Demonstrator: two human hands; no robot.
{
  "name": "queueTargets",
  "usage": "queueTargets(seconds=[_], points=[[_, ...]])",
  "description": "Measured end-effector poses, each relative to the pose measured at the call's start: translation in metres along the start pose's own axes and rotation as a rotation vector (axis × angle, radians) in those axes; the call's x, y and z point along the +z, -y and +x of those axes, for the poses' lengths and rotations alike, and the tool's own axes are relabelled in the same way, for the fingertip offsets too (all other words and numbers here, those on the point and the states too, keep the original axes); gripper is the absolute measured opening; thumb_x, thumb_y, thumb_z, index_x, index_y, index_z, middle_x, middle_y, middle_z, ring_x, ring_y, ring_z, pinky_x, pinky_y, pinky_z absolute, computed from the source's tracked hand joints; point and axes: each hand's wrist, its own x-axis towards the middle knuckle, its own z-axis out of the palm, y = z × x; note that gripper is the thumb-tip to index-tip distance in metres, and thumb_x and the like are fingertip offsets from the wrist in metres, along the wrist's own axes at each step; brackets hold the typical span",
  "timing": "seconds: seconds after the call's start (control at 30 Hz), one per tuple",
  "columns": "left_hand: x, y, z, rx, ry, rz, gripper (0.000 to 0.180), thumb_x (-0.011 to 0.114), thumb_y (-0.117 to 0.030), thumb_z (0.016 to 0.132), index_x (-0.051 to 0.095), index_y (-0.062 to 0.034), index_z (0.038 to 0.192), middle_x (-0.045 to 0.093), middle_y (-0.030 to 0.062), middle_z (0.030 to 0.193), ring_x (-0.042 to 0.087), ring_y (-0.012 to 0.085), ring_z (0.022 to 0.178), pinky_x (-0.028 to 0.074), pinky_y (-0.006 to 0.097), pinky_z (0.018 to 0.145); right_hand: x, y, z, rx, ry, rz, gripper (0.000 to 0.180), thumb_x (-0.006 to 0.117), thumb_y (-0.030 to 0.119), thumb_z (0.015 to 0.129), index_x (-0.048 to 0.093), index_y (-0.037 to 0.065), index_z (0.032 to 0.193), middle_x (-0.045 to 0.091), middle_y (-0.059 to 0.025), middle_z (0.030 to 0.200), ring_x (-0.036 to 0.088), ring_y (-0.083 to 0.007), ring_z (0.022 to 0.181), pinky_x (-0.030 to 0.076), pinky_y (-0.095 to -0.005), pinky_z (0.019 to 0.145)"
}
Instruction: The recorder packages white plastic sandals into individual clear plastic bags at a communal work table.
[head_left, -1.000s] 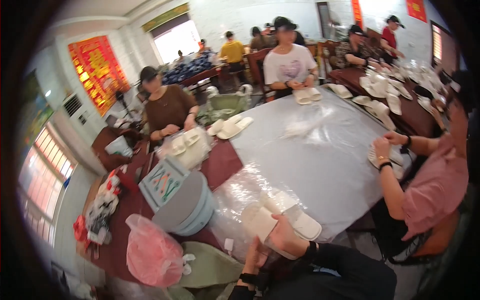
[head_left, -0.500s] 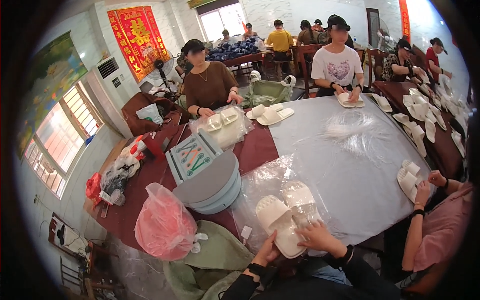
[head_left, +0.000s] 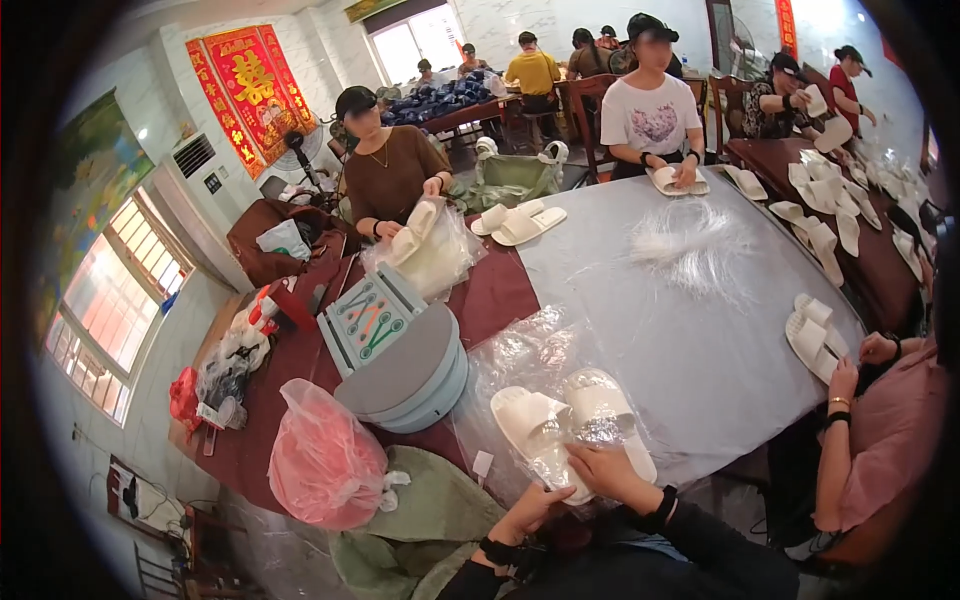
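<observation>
Two white slippers (head_left: 560, 415) lie side by side, toes away from me, on the grey table cover (head_left: 690, 340) right in front of me. A crinkled clear plastic bag (head_left: 520, 355) lies over and around them. My right hand (head_left: 605, 470) rests on the slippers' heels and pinches the plastic between them. My left hand (head_left: 525, 510) comes in from below and grips the heel end of the left slipper. Both my sleeves are dark, with a black band on each wrist.
A stack of round grey lids (head_left: 410, 380) with a green box (head_left: 365, 320) on top stands to my left, beside a pink bag (head_left: 320, 460) and a green sack (head_left: 420, 515). Other people handle white slippers around the table; one in pink (head_left: 880, 440) sits at my right. Loose clear bags (head_left: 690, 245) lie mid-table.
The slippers, held up together in my hands a second ago, now lie flat side by side on the table. My view has tilted down and left.
</observation>
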Motion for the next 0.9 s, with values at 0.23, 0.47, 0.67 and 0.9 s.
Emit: queueTargets(seconds=[0.23,0.47,0.67,0.9], points=[[-0.012,-0.008,0.001,0.161,-0.065,-0.389,0.038,0.056,-0.012,0.090,0.045,0.0027,0.124,0.057,0.0110,0.118,0.058,0.0232,0.104,0.047,0.035,0.091,-0.029,0.004,-0.006,-0.168,0.041,0.024,0.047,0.052,0.038,0.090,0.049,0.007,0.125,0.056,-0.0146,0.118,0.053,-0.0324,0.111,0.029,-0.0500,0.102],[-0.008,-0.003,0.000,0.146,-0.090,-0.005,0.035,0.053,-0.012,0.092,0.046,-0.0003,0.125,0.060,0.0084,0.110,0.060,0.0150,0.087,0.050,0.028,0.077,-0.023,0.003,-0.018,0.011,0.146,0.015,0.051,0.052,0.040,0.090,0.044,0.010,0.130,0.053,-0.0168,0.123,0.053,-0.0322,0.111,0.013,-0.0601,0.106],[-0.012,-0.007,-0.001,0.182,-0.026,-0.057,0.036,0.052,-0.003,0.088,0.047,0.0020,0.123,0.062,0.0072,0.096,0.054,0.0102,0.068,0.047,0.023,0.061,-0.011,0.007,-0.012,-0.022,-0.012,-0.004,0.051,0.054,0.039,0.089,0.044,0.011,0.131,0.053,-0.0228,0.121,0.050,-0.0397,0.111,0.016,-0.0600,0.105],[-0.004,-0.025,-0.013,0.276,-0.057,-0.206,0.038,0.046,0.005,0.084,0.048,0.0062,0.122,0.062,0.0154,0.107,0.050,0.0109,0.064,0.043,0.024,0.058,-0.002,-0.041,-0.026,-0.121,0.094,-0.252,0.054,0.052,0.036,0.089,0.039,0.011,0.135,0.052,-0.0234,0.122,0.038,-0.0392,0.124,0.018,-0.0571,0.106]])
